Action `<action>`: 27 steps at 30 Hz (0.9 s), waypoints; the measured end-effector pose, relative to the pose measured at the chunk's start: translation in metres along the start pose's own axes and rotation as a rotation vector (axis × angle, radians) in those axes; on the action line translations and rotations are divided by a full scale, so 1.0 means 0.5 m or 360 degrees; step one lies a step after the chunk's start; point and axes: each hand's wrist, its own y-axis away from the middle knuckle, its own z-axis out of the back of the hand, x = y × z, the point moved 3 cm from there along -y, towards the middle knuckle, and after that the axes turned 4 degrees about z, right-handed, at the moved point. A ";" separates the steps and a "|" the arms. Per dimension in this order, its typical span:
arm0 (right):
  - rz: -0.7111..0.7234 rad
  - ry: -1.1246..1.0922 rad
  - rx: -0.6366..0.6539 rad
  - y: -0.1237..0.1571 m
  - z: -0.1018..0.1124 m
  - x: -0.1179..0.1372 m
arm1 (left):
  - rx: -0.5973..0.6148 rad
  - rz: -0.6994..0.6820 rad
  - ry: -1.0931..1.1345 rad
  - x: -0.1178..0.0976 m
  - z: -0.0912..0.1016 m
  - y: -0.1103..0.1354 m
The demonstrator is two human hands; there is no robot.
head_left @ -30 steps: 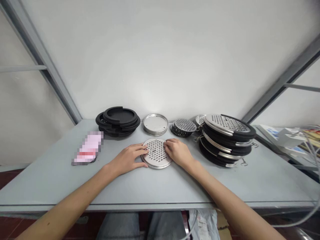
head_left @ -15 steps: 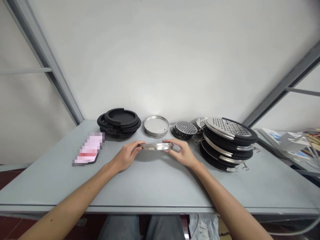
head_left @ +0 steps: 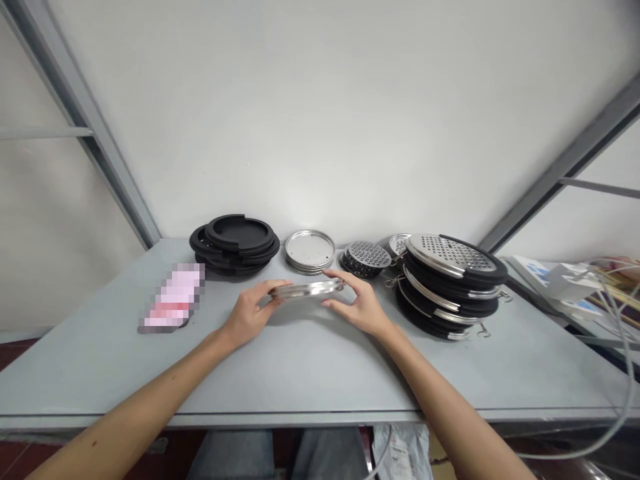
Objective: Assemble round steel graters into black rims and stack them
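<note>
1. While one silver disc (head_left: 306,290) hung above the table (head_left: 300,373), the left hand (head_left: 249,313) pinched its left edge; the right hand (head_left: 366,308) spread thumb and fingers apart around the other end.
2. Beyond stood one black-ring pile (head_left: 235,257), one dish stack (head_left: 309,248), one perforated-plate pile (head_left: 369,255).
3. Disc showed edge-on, shiny, slightly tilted.

- Left hand (head_left: 247,313) is pinching, thumb (head_left: 270,307) below fingers (head_left: 267,288).
- Right hand (head_left: 367,309) is curving in a looser C.
- Forearms (head_left: 165,381) are angling inward.

On the table (head_left: 300,380), plates (head_left: 310,248) (behind the disc (head_left: 306,289)) lie between rings (head_left: 233,257) at left and grates (head_left: 369,254) at right.
</note>
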 end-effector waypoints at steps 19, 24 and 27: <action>0.0298 0.0258 -0.0031 0.005 0.004 0.038 | 0.0159 -0.0401 -0.0096 -0.009 0.003 0.008; 0.0200 0.0150 0.0212 0.006 0.012 0.015 | 0.0233 -0.0238 0.0007 0.005 0.005 0.004; 0.0290 0.0280 0.0103 0.012 0.016 0.010 | 0.0193 -0.0123 -0.0206 0.006 0.010 0.000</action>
